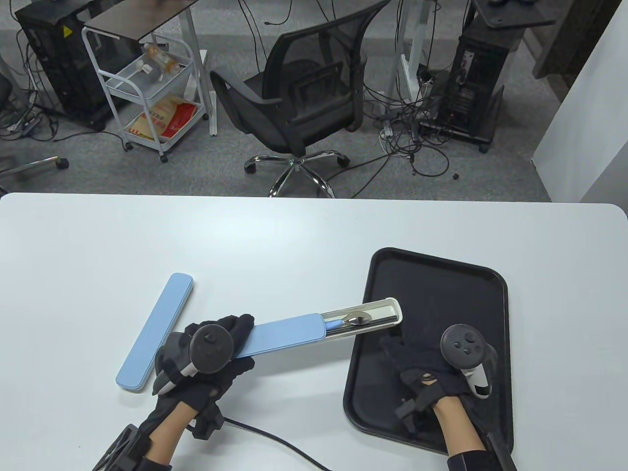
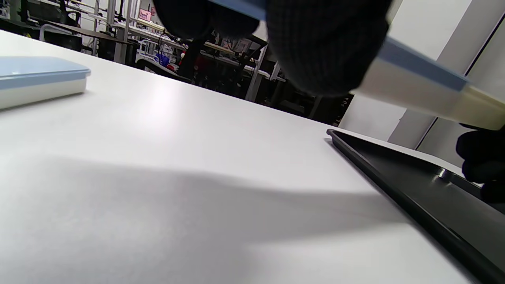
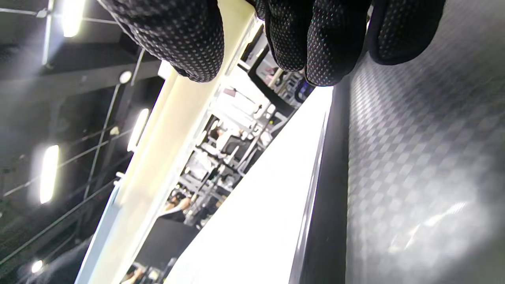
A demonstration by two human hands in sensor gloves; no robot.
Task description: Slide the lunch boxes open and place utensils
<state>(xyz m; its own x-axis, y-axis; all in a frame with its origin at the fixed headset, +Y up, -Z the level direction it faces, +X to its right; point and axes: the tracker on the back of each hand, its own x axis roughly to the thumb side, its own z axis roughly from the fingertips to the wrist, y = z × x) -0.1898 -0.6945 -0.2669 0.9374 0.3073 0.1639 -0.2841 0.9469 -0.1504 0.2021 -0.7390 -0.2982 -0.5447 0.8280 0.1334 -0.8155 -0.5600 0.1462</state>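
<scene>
A long utensil box with a blue lid [image 1: 287, 334] is held in the air, reaching from my left hand over the black tray [image 1: 441, 289]. Its lid is slid partly back, and the cream base [image 1: 387, 314] shows a spoon [image 1: 359, 320] inside. My left hand [image 1: 235, 343] grips the lidded end; its fingers [image 2: 323, 47] wrap the box [image 2: 414, 85]. My right hand [image 1: 392, 349] is over the tray and grips the cream base [image 3: 158, 157] between thumb and fingers [image 3: 315, 39]. A second box [image 1: 154, 331] lies closed on the table to the left of my left hand.
The tray's rim [image 2: 394, 177] lies just right of the held box's middle, and its textured floor [image 3: 414, 157] is under my right hand. The closed box also shows in the left wrist view [image 2: 39, 79]. A cable [image 1: 274, 436] trails across the near table edge.
</scene>
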